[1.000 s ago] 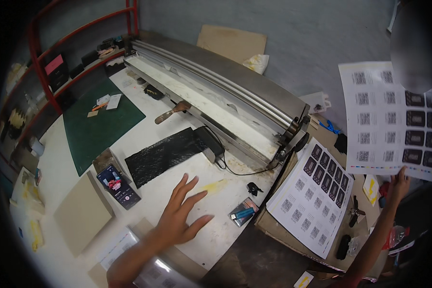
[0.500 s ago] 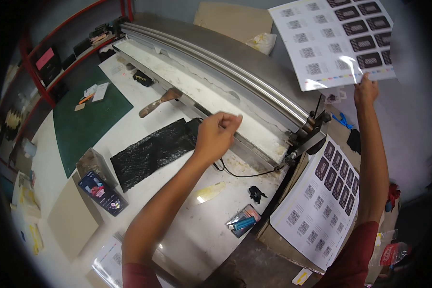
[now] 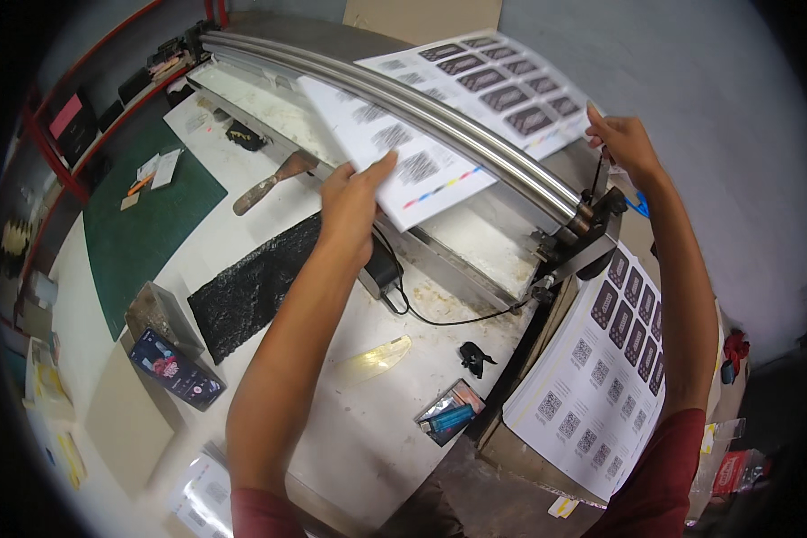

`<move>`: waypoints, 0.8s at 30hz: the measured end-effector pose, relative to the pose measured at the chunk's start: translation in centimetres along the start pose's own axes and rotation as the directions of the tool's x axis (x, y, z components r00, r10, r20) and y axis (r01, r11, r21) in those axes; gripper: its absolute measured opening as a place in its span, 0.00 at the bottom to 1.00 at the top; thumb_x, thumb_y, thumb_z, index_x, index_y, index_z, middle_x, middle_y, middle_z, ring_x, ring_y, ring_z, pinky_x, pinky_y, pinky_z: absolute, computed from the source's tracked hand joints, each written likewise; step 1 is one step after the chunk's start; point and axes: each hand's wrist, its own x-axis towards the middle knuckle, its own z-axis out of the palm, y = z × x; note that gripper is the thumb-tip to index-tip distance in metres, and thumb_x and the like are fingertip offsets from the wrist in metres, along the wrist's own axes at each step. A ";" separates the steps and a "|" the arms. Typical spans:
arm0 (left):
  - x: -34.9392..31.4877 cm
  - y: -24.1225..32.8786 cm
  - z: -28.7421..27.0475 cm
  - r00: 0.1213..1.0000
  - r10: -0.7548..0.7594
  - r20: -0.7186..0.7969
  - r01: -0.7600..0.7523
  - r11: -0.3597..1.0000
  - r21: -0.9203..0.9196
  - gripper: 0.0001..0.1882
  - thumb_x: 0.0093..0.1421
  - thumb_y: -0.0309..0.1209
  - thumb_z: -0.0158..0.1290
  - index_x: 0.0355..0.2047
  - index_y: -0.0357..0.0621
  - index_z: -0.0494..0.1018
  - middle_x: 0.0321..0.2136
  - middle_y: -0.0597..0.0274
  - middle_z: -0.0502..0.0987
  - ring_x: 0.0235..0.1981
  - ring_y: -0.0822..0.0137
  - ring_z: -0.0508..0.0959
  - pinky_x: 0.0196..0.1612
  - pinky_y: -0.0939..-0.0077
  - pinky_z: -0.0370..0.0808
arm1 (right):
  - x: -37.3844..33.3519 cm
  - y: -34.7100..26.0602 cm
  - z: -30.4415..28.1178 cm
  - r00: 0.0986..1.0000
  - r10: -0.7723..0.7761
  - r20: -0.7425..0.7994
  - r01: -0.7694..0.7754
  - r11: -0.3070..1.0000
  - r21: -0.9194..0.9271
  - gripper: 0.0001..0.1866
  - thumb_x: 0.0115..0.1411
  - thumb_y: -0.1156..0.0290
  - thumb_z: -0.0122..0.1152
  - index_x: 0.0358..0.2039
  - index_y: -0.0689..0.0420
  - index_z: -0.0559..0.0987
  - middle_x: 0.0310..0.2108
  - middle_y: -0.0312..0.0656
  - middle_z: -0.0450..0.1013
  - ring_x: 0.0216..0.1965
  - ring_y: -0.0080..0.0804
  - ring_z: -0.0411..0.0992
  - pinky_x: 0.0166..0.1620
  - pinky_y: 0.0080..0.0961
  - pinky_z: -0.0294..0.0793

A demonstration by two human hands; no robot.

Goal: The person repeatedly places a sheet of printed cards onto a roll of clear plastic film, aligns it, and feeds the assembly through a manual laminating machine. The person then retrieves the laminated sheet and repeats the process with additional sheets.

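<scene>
A printed paper sheet [image 3: 533, 85], with dark panels and square codes, runs through beneath the long metal rollers [image 3: 403, 85] of a machine. Its near part comes out over the trough of white paste [image 3: 489, 238]. My left hand [image 3: 354, 202] pinches that near edge, thumb on top. Behind the rollers, my right hand [image 3: 628, 143] holds the sheet's far right corner between thumb and fingers. Motion blurs the sheet slightly. Beside my right forearm lies a stack of similar printed sheets [image 3: 592, 386].
Left of the machine lie a scraper [image 3: 273, 182], a black textured sheet [image 3: 251, 291] and a green cutting mat [image 3: 143, 229]. A phone [image 3: 175, 368] leans on a metal block. Nearer are a yellow plastic piece [image 3: 372, 359] and a small case with a blue lighter [image 3: 450, 414].
My right hand has lowered the sheet from the upper right to behind the rollers. My left hand, free before, has moved left and taken hold of the sheet's near edge.
</scene>
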 end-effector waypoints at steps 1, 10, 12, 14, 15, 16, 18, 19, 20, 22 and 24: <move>-0.7 0.1 -0.8 0.999 0.048 -0.004 -0.048 0.998 -0.028 0.24 0.62 0.31 0.59 0.54 0.27 0.68 0.49 0.47 0.77 0.48 0.58 0.80 0.54 0.67 0.77 | -1.3 0.4 -0.7 0.998 -0.005 -0.066 0.010 0.996 0.084 0.32 0.66 0.42 0.58 0.33 0.65 0.81 0.24 0.36 0.73 0.22 0.19 0.66 0.26 0.18 0.62; -14.8 8.9 -9.1 0.990 0.091 -0.104 -0.091 0.996 0.003 0.27 0.60 0.25 0.58 0.57 0.25 0.64 0.49 0.42 0.77 0.45 0.58 0.82 0.50 0.69 0.81 | -21.7 0.9 0.7 0.593 -0.599 -0.538 0.601 0.774 -0.200 0.09 0.63 0.71 0.62 0.36 0.65 0.78 0.28 0.44 0.75 0.28 0.30 0.72 0.36 0.24 0.71; -17.9 10.8 -10.3 0.987 0.116 -0.115 -0.116 0.993 0.006 0.26 0.60 0.27 0.57 0.56 0.26 0.65 0.48 0.42 0.78 0.45 0.59 0.82 0.49 0.69 0.81 | -26.3 -3.2 4.2 0.520 -0.785 -0.337 0.746 0.609 -0.268 0.14 0.56 0.74 0.66 0.43 0.64 0.77 0.38 0.50 0.77 0.39 0.44 0.76 0.50 0.39 0.72; -21.1 12.8 -11.4 0.980 0.142 -0.138 -0.139 0.990 0.032 0.26 0.60 0.27 0.57 0.56 0.26 0.66 0.48 0.43 0.78 0.45 0.60 0.82 0.48 0.70 0.81 | -28.2 -7.4 7.8 0.492 -0.844 -0.212 0.770 0.536 -0.347 0.20 0.53 0.76 0.66 0.48 0.64 0.76 0.44 0.52 0.77 0.47 0.48 0.76 0.60 0.47 0.66; -22.9 13.9 -11.6 0.977 0.161 -0.143 -0.156 0.987 0.042 0.25 0.60 0.28 0.57 0.56 0.27 0.67 0.47 0.43 0.78 0.45 0.60 0.82 0.48 0.71 0.81 | -28.2 -7.6 9.1 0.490 -0.852 -0.187 0.786 0.524 -0.329 0.22 0.52 0.77 0.66 0.49 0.64 0.76 0.45 0.52 0.77 0.49 0.48 0.76 0.62 0.49 0.64; -24.6 14.9 -11.9 0.972 0.182 -0.151 -0.176 0.983 0.052 0.25 0.60 0.28 0.57 0.55 0.27 0.67 0.47 0.43 0.78 0.45 0.61 0.82 0.48 0.71 0.81 | -28.4 -7.8 10.2 0.488 -0.858 -0.163 0.798 0.514 -0.316 0.24 0.51 0.78 0.66 0.50 0.64 0.76 0.47 0.52 0.77 0.51 0.49 0.76 0.64 0.51 0.62; -27.8 16.1 -11.8 0.952 0.244 -0.186 -0.238 0.970 0.055 0.27 0.60 0.29 0.57 0.57 0.28 0.66 0.46 0.45 0.78 0.44 0.62 0.82 0.49 0.72 0.79 | -27.2 -7.0 12.7 0.444 -0.883 -0.151 0.864 0.467 -0.189 0.24 0.49 0.80 0.65 0.50 0.64 0.76 0.48 0.52 0.77 0.52 0.48 0.76 0.65 0.51 0.61; -29.3 16.4 -11.8 0.940 0.276 -0.200 -0.272 0.961 0.047 0.28 0.60 0.29 0.57 0.58 0.29 0.65 0.46 0.46 0.78 0.44 0.62 0.82 0.50 0.72 0.78 | -28.3 -7.3 12.0 0.438 -0.871 -0.224 0.845 0.484 -0.229 0.23 0.47 0.83 0.63 0.47 0.65 0.78 0.48 0.51 0.78 0.51 0.48 0.76 0.64 0.53 0.63; -31.1 17.3 -11.5 0.891 0.316 -0.327 -0.288 0.948 0.132 0.32 0.59 0.31 0.58 0.61 0.31 0.62 0.49 0.48 0.76 0.46 0.63 0.79 0.53 0.71 0.75 | -29.4 -8.2 10.8 0.443 -0.839 -0.315 0.840 0.512 -0.181 0.22 0.45 0.87 0.60 0.45 0.65 0.79 0.46 0.51 0.78 0.50 0.49 0.76 0.61 0.53 0.67; -35.0 18.3 -13.6 0.708 0.513 -0.485 -0.411 0.858 0.308 0.32 0.65 0.37 0.52 0.64 0.33 0.59 0.55 0.47 0.72 0.57 0.62 0.72 0.62 0.70 0.65 | -31.8 -11.8 8.4 0.357 -0.865 -0.354 0.886 0.433 -0.164 0.22 0.44 0.90 0.57 0.44 0.66 0.79 0.43 0.53 0.78 0.48 0.51 0.77 0.58 0.53 0.71; -39.4 19.0 -15.7 0.620 0.668 -0.412 -0.597 0.742 0.305 0.33 0.70 0.48 0.40 0.65 0.33 0.59 0.58 0.42 0.70 0.64 0.60 0.66 0.69 0.67 0.55 | -34.6 -16.2 5.4 0.303 -0.914 -0.269 0.922 0.353 -0.160 0.20 0.46 0.91 0.56 0.42 0.66 0.78 0.42 0.53 0.77 0.46 0.51 0.76 0.57 0.53 0.71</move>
